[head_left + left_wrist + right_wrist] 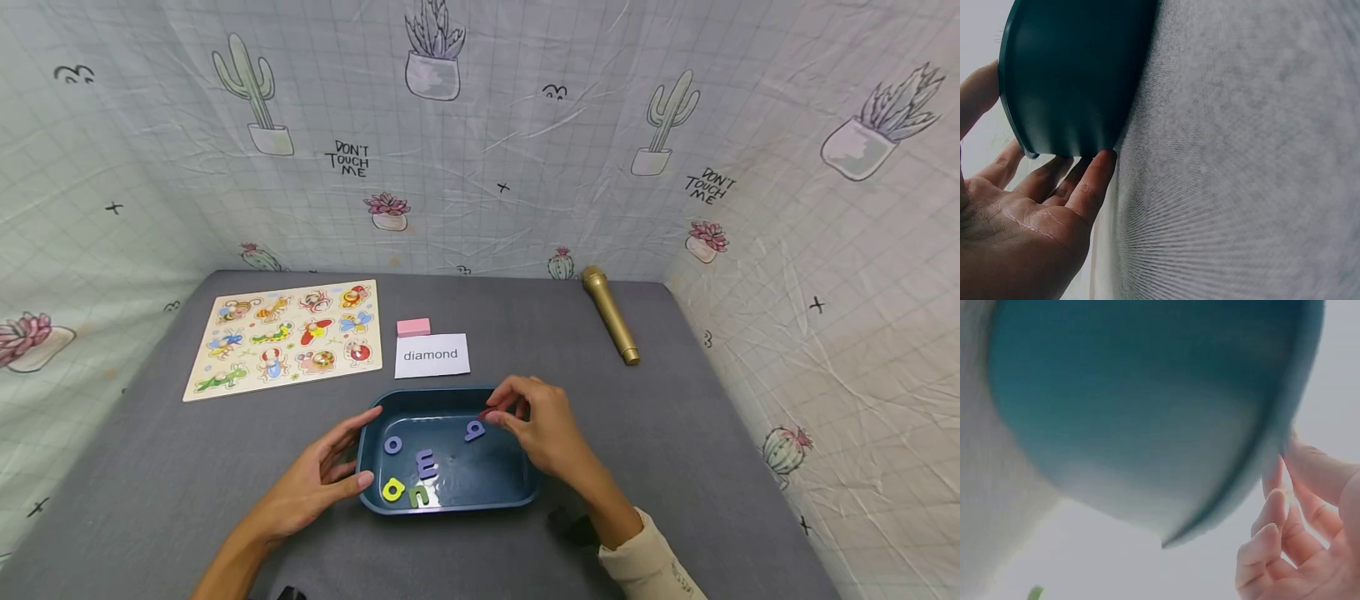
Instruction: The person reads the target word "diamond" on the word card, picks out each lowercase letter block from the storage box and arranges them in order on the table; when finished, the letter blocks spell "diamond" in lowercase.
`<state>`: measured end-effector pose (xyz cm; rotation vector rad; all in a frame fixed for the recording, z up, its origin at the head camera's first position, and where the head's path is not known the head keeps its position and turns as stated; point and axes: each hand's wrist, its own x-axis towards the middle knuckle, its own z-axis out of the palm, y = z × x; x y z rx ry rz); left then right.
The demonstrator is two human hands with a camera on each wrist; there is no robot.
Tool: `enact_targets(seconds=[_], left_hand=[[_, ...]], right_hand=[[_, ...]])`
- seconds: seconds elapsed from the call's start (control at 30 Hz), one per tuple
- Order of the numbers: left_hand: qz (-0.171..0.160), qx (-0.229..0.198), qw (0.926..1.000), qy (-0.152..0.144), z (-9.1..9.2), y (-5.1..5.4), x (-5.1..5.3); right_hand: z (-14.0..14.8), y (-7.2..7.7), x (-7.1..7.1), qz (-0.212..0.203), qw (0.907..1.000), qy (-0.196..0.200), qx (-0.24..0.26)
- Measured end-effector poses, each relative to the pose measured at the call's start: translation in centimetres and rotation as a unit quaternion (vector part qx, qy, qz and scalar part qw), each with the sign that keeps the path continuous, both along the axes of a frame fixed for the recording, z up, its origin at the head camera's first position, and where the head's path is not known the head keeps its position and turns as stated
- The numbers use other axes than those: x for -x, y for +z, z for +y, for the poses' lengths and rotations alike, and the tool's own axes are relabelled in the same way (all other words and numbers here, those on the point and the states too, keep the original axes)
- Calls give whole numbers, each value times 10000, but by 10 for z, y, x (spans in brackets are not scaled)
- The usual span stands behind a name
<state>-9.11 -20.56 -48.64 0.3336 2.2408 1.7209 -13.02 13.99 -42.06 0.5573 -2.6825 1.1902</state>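
Note:
A dark blue tray (480, 503) stands on the table with several foam-like letters in it. Against its left end rests my left hand (324, 477), thumb and fingers spread along the wall; the left wrist view also shows these fingers touching the tray (1072, 81). Over the tray's far right part, my right hand (542, 425) pinches a small dark red piece (487, 412), whose shape is mostly hidden by the fingers. Just below it lies a purple letter (474, 431). Farther left are a purple o (393, 445), a purple m (426, 464), a yellow letter (393, 489) and a green n (418, 497).
Behind the tray lies a white card (431, 356) reading "diamond", with a pink block (413, 327) at its far edge. A wooden insect puzzle board (285, 337) is at the back left. A gold microphone (611, 317) lies at the back right.

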Motion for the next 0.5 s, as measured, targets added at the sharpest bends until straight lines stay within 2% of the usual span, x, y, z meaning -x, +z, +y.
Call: enact_targets(seconds=[0.13, 0.3, 0.5], left_hand=[[-26, 3, 10000, 6, 0, -1, 0], [-5, 35, 10000, -2, 0, -2, 0], [43, 30, 10000, -7, -1, -2, 0]], right_hand=[[19, 5, 5, 112, 9998, -13, 155], [44, 6, 13, 191, 9997, -8, 119], [76, 4, 24, -116, 9999, -113, 32]])
